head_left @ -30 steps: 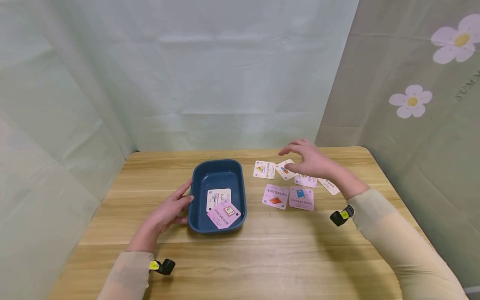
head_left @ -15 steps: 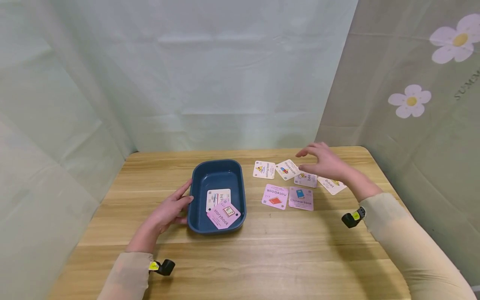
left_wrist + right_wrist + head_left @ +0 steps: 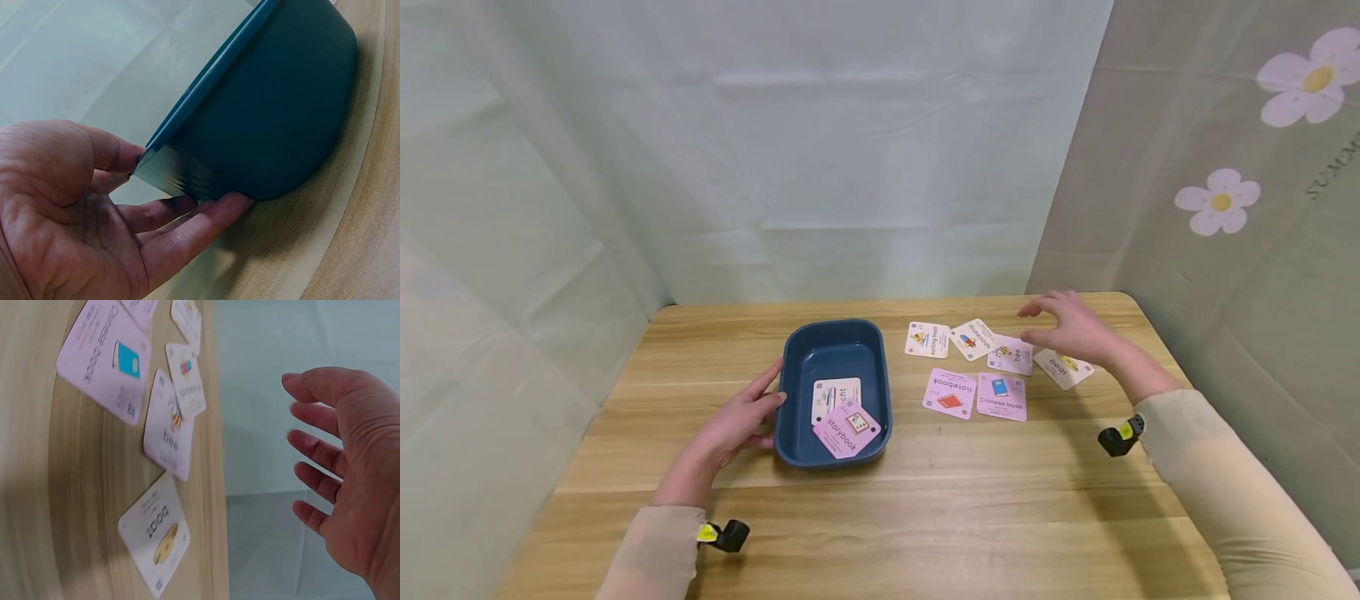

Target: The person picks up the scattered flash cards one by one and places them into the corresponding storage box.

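Note:
A deep blue plastic tub stands left of centre on the table. My left hand is at its left side, the thumb near the rim; in the left wrist view, fairly straight fingers touch the outer wall low down. Inside the tub, the pink "storybook" card overlaps a white card ending in "cht". My right hand is above the table's far right part, holding nothing, thumb and fingers spread apart. Nearest it are the pink "bee" card and the white "boat" card.
Left of the bee card lie the "speedboat" card and the "sailing boat" card. Closer to the front are the pink "notebook" and "Chinese book" cards. Pale cloth hangs behind the wooden table.
My right hand has moved rightward, from over the speedboat card to above the bee and boat cards, uncovering the speedboat and bee cards. My left hand and the tub have stayed put.

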{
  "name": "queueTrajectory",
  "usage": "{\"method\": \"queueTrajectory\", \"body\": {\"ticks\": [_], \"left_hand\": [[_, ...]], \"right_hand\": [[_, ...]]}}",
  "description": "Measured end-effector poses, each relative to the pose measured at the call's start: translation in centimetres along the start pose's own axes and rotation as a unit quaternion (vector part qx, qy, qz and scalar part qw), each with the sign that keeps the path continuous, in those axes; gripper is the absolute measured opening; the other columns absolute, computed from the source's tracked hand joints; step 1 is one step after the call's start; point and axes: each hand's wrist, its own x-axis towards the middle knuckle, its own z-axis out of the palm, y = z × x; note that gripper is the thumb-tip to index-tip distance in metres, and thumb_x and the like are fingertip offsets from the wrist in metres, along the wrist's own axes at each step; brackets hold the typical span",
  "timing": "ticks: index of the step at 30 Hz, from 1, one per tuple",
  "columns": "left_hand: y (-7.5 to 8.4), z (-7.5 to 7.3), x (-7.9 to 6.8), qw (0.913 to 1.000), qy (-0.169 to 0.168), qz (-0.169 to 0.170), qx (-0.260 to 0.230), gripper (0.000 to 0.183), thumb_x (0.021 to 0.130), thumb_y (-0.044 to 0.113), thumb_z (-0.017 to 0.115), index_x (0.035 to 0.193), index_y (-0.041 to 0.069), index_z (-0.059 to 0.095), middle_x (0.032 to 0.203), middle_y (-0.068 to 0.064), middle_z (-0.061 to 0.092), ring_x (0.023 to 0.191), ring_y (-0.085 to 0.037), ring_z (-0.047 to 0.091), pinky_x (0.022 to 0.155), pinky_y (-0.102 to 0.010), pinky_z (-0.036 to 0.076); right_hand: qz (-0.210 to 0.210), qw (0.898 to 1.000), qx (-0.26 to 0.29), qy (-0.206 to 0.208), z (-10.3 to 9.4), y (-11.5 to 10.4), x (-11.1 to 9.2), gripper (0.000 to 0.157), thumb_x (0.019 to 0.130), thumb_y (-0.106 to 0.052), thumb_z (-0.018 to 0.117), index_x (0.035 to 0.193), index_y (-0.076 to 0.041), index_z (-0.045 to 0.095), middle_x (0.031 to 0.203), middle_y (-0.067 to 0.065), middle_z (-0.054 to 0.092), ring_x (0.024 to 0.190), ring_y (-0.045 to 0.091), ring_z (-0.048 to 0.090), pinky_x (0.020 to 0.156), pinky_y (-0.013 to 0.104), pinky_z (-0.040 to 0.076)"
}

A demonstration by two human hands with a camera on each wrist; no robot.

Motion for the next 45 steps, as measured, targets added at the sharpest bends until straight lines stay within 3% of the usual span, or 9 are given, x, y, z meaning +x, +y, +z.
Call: {"method": "queueTrajectory", "body": {"ticks": [10,18,22,33,45], "left_hand": [[0.0,0.0,0.0,1.0000,0.000,0.002,-0.001,0.067,0.109,0.026,0.049,0.164,0.041,0.015,0.157,-0.029,0.033,0.105,-0.030,0.064,0.072,-0.039,0.061],[0.0,0.0,-0.1,1.0000,-0.001,0.000,0.003,0.067,0.109,0.027,0.049,0.164,0.042,0.014,0.160,-0.028,0.028,0.115,-0.037,0.058,0.075,-0.040,0.061],[0.0,-0.1,-0.1,1.0000,-0.003,0.002,-0.001,0.067,0.109,0.026,0.048,0.164,0.042,0.014,0.160,-0.028,0.028,0.117,-0.037,0.058,0.077,-0.041,0.061],[-0.3,-0.3,0.2,0.9999,-0.009,0.010,-0.010,0.067,0.109,0.025,0.048,0.165,0.039,0.013,0.159,-0.029,0.030,0.115,-0.034,0.061,0.077,-0.043,0.061],[-0.2,-0.2,0.1,0.9999,-0.006,0.010,-0.007,0.066,0.109,0.025,0.047,0.165,0.039,0.013,0.159,-0.029,0.029,0.116,-0.036,0.060,0.076,-0.043,0.061]], "right_hand": [[0.053,0.998,-0.037,-0.023,0.6,2.6,-0.8,0.051,0.093,-0.040,0.074,0.131,-0.007,0.067,0.135,0.020,0.058,0.133,0.044,0.035,0.104,0.065,0.032],[0.068,0.996,-0.056,-0.029,1.5,4.6,-1.1,0.049,0.093,-0.036,0.073,0.131,-0.006,0.066,0.134,0.021,0.058,0.131,0.044,0.036,0.101,0.065,0.035],[0.070,0.995,-0.070,-0.033,1.7,5.2,-1.4,0.051,0.092,-0.038,0.073,0.130,-0.005,0.067,0.133,0.023,0.059,0.126,0.045,0.038,0.096,0.063,0.038],[0.095,0.989,-0.106,-0.044,2.3,6.4,-2.3,0.068,0.086,-0.047,0.078,0.133,0.000,0.062,0.138,0.030,0.052,0.126,0.051,0.039,0.099,0.069,0.033],[0.132,0.985,-0.100,-0.047,2.4,6.6,-2.5,0.080,0.084,-0.057,0.077,0.132,0.005,0.059,0.134,0.034,0.052,0.119,0.051,0.040,0.094,0.069,0.035]]}}
